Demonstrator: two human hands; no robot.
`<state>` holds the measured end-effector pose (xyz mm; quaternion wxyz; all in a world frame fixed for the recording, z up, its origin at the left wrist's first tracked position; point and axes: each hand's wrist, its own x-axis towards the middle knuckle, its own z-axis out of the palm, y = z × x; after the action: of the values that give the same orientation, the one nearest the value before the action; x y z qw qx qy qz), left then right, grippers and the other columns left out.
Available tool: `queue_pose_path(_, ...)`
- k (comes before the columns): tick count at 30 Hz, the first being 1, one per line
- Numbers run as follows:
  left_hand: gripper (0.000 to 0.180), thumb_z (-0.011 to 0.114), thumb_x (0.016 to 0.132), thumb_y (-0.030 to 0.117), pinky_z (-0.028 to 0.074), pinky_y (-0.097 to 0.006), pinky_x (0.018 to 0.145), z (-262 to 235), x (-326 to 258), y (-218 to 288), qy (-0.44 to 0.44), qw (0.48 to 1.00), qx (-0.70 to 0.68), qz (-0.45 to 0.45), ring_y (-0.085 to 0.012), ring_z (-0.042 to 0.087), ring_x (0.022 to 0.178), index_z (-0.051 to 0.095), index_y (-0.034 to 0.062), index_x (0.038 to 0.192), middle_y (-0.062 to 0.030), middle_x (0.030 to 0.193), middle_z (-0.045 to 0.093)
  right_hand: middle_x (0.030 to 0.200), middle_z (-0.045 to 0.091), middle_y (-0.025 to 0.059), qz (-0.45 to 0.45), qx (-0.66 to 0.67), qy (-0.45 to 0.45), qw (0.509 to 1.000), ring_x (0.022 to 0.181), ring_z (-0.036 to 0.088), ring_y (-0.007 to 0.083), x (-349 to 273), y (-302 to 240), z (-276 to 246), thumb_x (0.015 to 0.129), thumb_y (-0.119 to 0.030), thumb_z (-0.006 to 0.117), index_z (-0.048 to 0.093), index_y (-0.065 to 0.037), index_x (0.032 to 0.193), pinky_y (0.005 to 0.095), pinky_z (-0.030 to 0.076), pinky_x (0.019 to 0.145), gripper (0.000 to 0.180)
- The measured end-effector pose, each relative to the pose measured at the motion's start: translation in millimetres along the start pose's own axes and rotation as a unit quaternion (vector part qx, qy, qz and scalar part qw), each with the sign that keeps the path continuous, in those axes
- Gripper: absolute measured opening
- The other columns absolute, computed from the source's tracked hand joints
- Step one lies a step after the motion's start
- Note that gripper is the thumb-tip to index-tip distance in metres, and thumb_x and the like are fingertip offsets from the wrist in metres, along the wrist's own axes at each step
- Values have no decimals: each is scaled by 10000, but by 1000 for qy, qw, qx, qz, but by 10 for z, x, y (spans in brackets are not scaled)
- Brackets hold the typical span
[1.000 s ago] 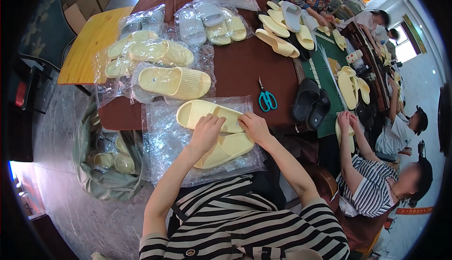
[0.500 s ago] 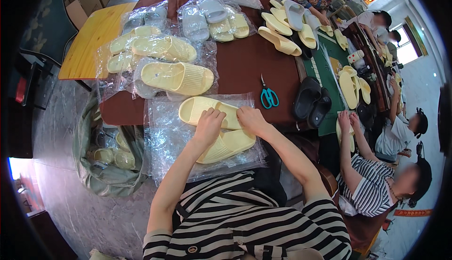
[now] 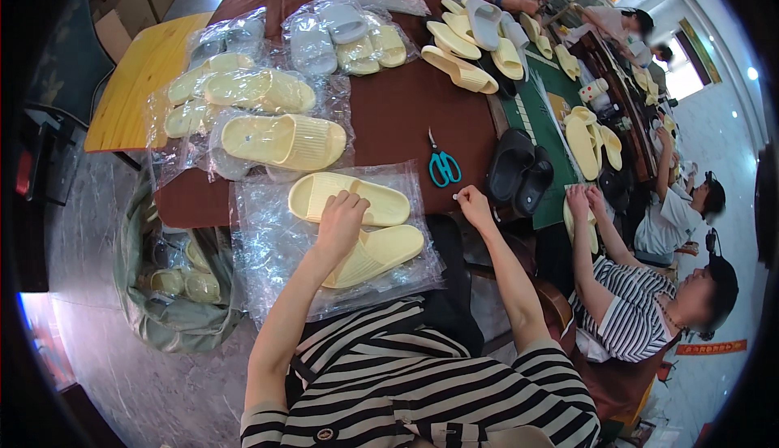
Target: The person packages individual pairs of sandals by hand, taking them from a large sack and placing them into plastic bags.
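Two pale yellow slippers, an upper one (image 3: 388, 206) and a lower one (image 3: 391, 247), lie on a clear plastic bag (image 3: 261, 245) at the table's near edge. My left hand (image 3: 342, 217) is closed over the strap of the upper slipper, its fingers curled. Off to the right, by the table's edge, my right hand (image 3: 474, 205) pinches a small whitish piece (image 3: 456, 196), too small to make out. Just beyond it lie scissors (image 3: 444, 170) with teal handles, blades pointing away.
Bagged yellow slippers (image 3: 284, 141) and grey ones fill the table's left side. Black slippers (image 3: 510, 164) stand right of the scissors. Loose yellow slippers (image 3: 458, 71) pile farther back. A sack (image 3: 134, 302) of bagged slippers sits lower left. A co-worker's hands (image 3: 584, 198) are at right.
My right hand has left the upper slipper and moved right, now with a small whitish piece in its fingertips. My left hand stays on the slipper. The whole view has shifted slightly.
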<state>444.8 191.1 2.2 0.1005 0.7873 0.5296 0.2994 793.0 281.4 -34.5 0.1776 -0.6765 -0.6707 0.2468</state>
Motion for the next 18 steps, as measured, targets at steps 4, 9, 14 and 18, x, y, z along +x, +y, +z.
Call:
queue_pose_path(4,223,601,732,15,459,-362,791,-70,52,47,-13,1000,6,0,-242,573,907,660,65,941,-65,878,618,853,673,180,26,-43,22,998,883,655,384,142,189,-2,864,-138,592,613,-24,893,480,503,781,119)
queue_pose_path(9,199,575,772,26,486,-389,804,-187,23,208,-28,999,-13,-18,-276,595,918,653,52,954,-89,908,632,840,627,152,-11,-72,79,994,804,640,353,79,-24,-75,830,-97,675,558,-29,863,454,505,712,139)
queue_pose_path(14,246,582,781,58,500,-391,849,-218,74,667,13,982,-150,111,-290,611,957,615,34,1024,-104,989,617,1056,609,80,-182,172,-71,966,797,614,151,-329,-851,-241,836,12,633,582,-62,1178,274,488,695,354)
queue_pose_path(18,272,606,762,48,512,-374,850,-272,135,878,14,963,-218,158,-294,611,991,603,32,1033,-105,1015,610,1264,566,69,-348,197,-175,900,1029,607,186,-838,-1649,-359,877,24,555,577,-50,1271,296,482,876,402)
